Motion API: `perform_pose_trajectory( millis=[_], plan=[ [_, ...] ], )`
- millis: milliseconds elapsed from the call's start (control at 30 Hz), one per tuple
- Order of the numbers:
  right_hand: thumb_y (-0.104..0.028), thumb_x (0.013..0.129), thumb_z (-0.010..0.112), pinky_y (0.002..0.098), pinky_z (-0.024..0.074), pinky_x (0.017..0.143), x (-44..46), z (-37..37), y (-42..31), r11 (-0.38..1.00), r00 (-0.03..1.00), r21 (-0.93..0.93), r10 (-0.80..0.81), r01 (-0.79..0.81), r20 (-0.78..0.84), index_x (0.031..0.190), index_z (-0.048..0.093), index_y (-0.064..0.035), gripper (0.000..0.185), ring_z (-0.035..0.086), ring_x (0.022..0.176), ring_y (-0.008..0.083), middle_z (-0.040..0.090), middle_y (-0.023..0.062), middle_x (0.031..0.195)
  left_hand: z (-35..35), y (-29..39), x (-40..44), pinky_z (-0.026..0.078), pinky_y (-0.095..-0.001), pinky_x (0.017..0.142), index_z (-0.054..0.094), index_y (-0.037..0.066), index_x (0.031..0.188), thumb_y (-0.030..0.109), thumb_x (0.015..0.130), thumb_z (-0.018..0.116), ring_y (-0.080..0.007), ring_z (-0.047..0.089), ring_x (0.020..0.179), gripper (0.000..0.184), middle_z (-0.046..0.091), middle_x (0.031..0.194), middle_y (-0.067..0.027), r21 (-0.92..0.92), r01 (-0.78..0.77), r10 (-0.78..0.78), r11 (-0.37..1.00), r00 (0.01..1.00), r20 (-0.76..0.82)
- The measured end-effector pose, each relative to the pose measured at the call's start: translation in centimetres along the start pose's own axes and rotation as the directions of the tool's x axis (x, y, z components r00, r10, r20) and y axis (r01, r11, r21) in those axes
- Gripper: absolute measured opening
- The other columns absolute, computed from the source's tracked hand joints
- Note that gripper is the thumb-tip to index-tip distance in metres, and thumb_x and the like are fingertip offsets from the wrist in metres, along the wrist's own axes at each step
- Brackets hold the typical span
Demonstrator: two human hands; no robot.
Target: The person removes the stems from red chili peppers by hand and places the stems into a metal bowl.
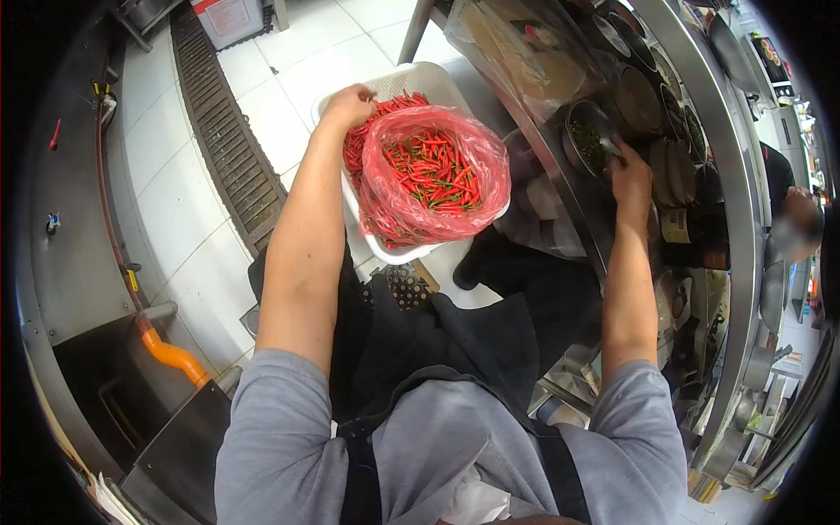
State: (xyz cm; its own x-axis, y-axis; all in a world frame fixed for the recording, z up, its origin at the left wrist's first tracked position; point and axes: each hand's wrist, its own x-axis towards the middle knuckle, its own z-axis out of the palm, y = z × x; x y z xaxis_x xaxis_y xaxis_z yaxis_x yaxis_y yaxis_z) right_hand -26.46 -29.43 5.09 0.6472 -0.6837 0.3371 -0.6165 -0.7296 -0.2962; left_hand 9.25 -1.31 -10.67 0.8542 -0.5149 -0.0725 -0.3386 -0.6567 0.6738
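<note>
Between my knees, a white plastic basket (353, 199) stands low, with loose red chillies (353, 150) along its left and far sides. Inside it sits a pink plastic bag (492, 175), its mouth wide and full of red chillies with green stems (435, 169). My left hand (350, 107) is at the basket's far left rim, fingers curled down over the loose chillies; what they pinch is hidden. Over on the shelf, my right hand (632, 175) grips the near rim of a metal bowl (573, 118), which contains small chopped green pieces (588, 147).
The metal shelf (560, 179) at right carries several round containers (637, 101) and a clear plastic bag (516, 52). A floor drain grate (219, 122) runs along the left. An orange pipe (171, 353) is at lower left. Another person (792, 214) is at far right.
</note>
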Motion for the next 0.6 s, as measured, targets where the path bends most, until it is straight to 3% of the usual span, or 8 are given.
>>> perform_pose_trajectory(
  millis=[67, 133, 200, 233, 300, 433, 533, 600],
  plan=[
    [-0.012, 0.086, 0.062, 0.0399, 0.0492, 0.071, -0.3, -0.8, -0.2, 0.997, 0.996, 0.062, -0.05, 0.054, -0.069, 0.11, 0.067, -0.0068, 0.025, 0.065, 0.087, 0.032, 0.067, 0.0167, 0.1, 1.3, -2.2, 0.8, 0.05, -0.0325, 0.084, 0.065, 0.004, 0.112, 0.014, 0.076, 0.063, -0.0245, 0.065, 0.097, 0.038, 0.067, 0.11, -0.0132, -0.124, 0.058, -0.036, 0.991, 0.984, 0.174],
    [-0.013, 0.085, 0.062, 0.0434, 0.049, 0.076, -0.4, -1.3, -0.2, 0.987, 0.988, 0.128, -0.077, 0.094, -0.136, 0.111, 0.066, -0.0085, 0.026, 0.063, 0.091, 0.0364, 0.066, 0.0188, 0.102, 0.6, -2.2, 1.3, 0.05, -0.0322, 0.086, 0.064, 0.003, 0.114, 0.012, 0.076, 0.062, -0.0237, 0.065, 0.099, 0.039, 0.067, 0.111, -0.0123, -0.129, 0.024, -0.01, 0.991, 0.994, 0.113],
    [-0.015, 0.084, 0.064, 0.0446, 0.0484, 0.08, -0.1, -1.6, 1.0, 0.992, 0.997, -0.106, 0.07, -0.072, -0.025, 0.114, 0.066, -0.0108, 0.03, 0.063, 0.091, 0.038, 0.066, 0.0186, 0.101, -0.2, -1.7, 1.4, 0.05, -0.0322, 0.088, 0.064, 0.004, 0.115, 0.01, 0.077, 0.061, -0.0234, 0.064, 0.1, 0.039, 0.068, 0.11, -0.0126, -0.149, -0.028, 0.032, 0.988, 0.999, 0.023],
    [-0.015, 0.084, 0.064, 0.0446, 0.0484, 0.08, 0.1, -1.1, 2.2, 0.993, 0.997, -0.096, 0.073, -0.075, -0.022, 0.114, 0.066, -0.0108, 0.03, 0.063, 0.091, 0.038, 0.066, 0.0186, 0.101, -0.9, -0.7, 0.9, 0.05, -0.0322, 0.088, 0.064, 0.004, 0.115, 0.01, 0.077, 0.061, -0.0234, 0.064, 0.1, 0.039, 0.068, 0.11, -0.0126, -0.138, -0.026, 0.03, 0.99, 0.999, 0.022],
    [-0.019, 0.085, 0.065, 0.0453, 0.0479, 0.08, 0.3, 0.2, 4.5, 0.993, 0.998, -0.122, -0.007, -0.002, -0.069, 0.114, 0.066, -0.012, 0.03, 0.062, 0.091, 0.0389, 0.066, 0.0168, 0.099, -2.0, 1.2, -0.4, 0.048, -0.0343, 0.094, 0.066, 0.009, 0.113, 0.017, 0.079, 0.056, -0.0275, 0.063, 0.105, 0.037, 0.067, 0.111, -0.0142, -0.093, -0.097, 0.099, 0.991, 0.995, 0.014],
    [-0.018, 0.085, 0.065, 0.0421, 0.0488, 0.078, -0.4, -0.6, 2.3, 0.983, 0.984, -0.158, -0.116, 0.094, -0.135, 0.112, 0.068, -0.0132, 0.028, 0.063, 0.09, 0.0349, 0.066, 0.0143, 0.097, -2.5, 3.3, -2.8, 0.05, -0.0352, 0.09, 0.067, 0.01, 0.111, 0.017, 0.08, 0.055, -0.0294, 0.064, 0.099, 0.034, 0.068, 0.104, -0.0153, -0.002, -0.165, 0.165, 0.986, 0.986, 0.029],
    [-0.015, 0.085, 0.066, 0.0364, 0.0494, 0.078, -2.4, -1.8, -1.3, 0.996, 0.982, 0.083, -0.022, 0.039, -0.19, 0.113, 0.067, -0.0119, 0.028, 0.064, 0.089, 0.0278, 0.065, 0.0134, 0.097, -2.3, 4.2, -4.8, 0.051, -0.0358, 0.087, 0.069, 0.01, 0.106, 0.015, 0.08, 0.056, -0.0301, 0.065, 0.096, 0.03, 0.069, 0.1, -0.0157, -0.004, -0.12, 0.12, 0.993, 0.99, 0.076],
    [-0.01, 0.084, 0.066, 0.031, 0.0491, 0.077, -4.6, -1.2, -4.0, 0.935, 0.959, 0.3, -0.112, 0.191, -0.261, 0.113, 0.067, -0.0087, 0.029, 0.063, 0.085, 0.0214, 0.066, 0.0126, 0.094, -1.2, 4.4, -5.7, 0.051, -0.0341, 0.084, 0.068, 0.008, 0.107, 0.012, 0.08, 0.056, -0.0277, 0.066, 0.09, 0.03, 0.069, 0.096, -0.0147, 0.033, -0.194, 0.189, 0.98, 0.975, 0.118]
  ],
)
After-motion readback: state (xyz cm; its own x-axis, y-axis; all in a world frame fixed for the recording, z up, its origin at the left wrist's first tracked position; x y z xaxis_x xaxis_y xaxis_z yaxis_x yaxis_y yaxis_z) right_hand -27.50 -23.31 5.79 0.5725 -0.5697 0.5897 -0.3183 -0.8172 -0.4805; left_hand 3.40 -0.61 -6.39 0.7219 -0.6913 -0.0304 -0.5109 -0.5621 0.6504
